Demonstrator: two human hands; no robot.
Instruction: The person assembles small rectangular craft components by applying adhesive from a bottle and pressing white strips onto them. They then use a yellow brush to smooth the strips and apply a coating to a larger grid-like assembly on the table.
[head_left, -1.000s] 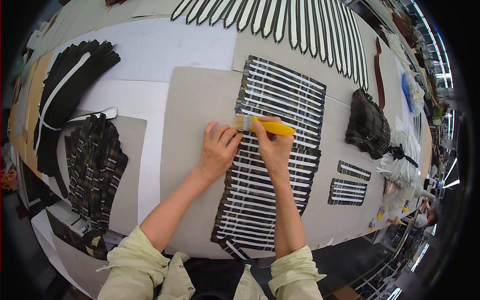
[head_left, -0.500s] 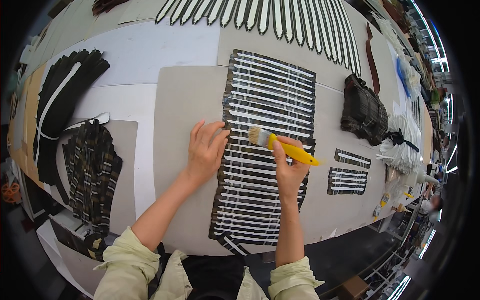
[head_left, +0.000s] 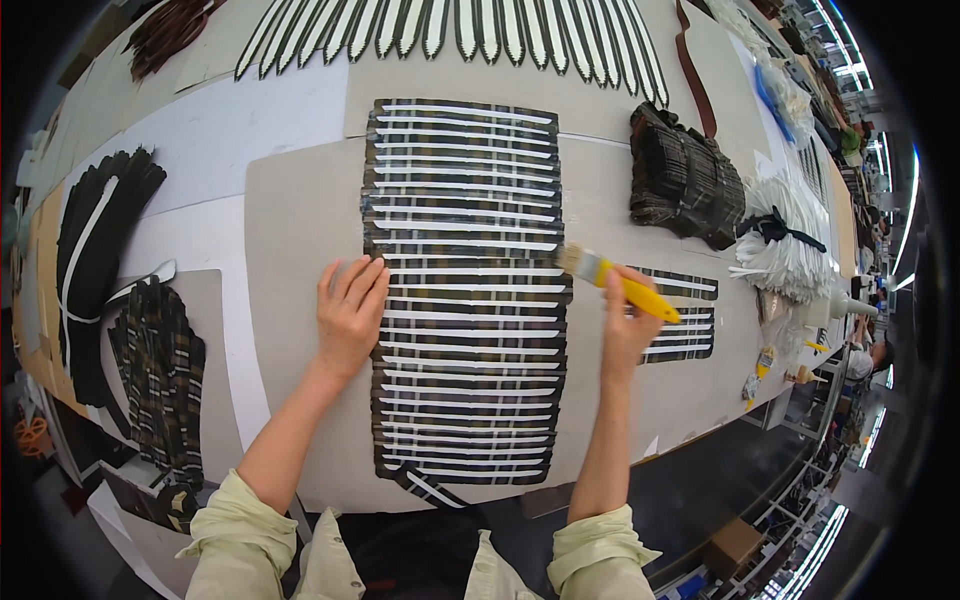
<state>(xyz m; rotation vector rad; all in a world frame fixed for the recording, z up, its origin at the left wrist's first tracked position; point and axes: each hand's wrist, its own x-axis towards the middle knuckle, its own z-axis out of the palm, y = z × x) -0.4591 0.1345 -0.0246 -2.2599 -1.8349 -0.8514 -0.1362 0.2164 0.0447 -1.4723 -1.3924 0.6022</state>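
Plaid fabric strips (head_left: 470, 345), each with a white band along it, lie side by side in a tall stack before me. At their left edge rests my left hand (head_left: 350, 308), fingers stretched out, fingertips touching the strip ends near the middle. My right hand (head_left: 625, 315) is shut on the yellow handle of a flat paintbrush (head_left: 640, 295). The brush's pale bristles are at the right edge of the strips, level with my left fingertips. One loose strip (head_left: 430, 487) lies askew at the bottom of the stack. My right hand partly hides a small group of shorter plaid strips (head_left: 685, 333).
Dark strap bundles (head_left: 100, 250) and plaid strips (head_left: 165, 370) lie at the left. Black-edged white pointed straps (head_left: 450, 30) line the far side. To the right are a dark plaid bundle (head_left: 685, 175), white strips tied in black (head_left: 785, 245) and another yellow brush (head_left: 762, 370).
The brush in my right hand has moved rightward across the strips, from their middle to their right edge. My left hand stays at the left edge. The whole view has shifted.
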